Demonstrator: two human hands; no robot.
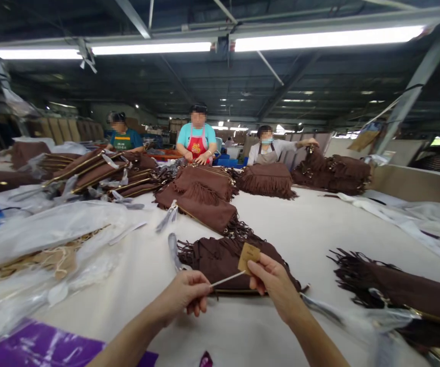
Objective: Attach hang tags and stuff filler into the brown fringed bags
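Observation:
A small tan hang tag (249, 258) is pinched between the thumb and fingers of my right hand (271, 275). From it a white string (228, 279) runs left, drawn taut, to my left hand (192, 293), whose thumb and fingers are closed on its end. Just beyond both hands a dark brown fringed bag (220, 260) lies flat, its zipper along the near edge. The tag and string are held in front of this bag. A clear plastic-wrapped piece sticks out at its left end.
Stacked brown bags (200, 193) lie farther back; another bag (414, 290) is at right. Plastic bags holding more tan tags (51, 257) lie at left, above a purple sheet (40, 344). Across the white table (300, 224), several co-workers (197, 140) stand, some handling bags.

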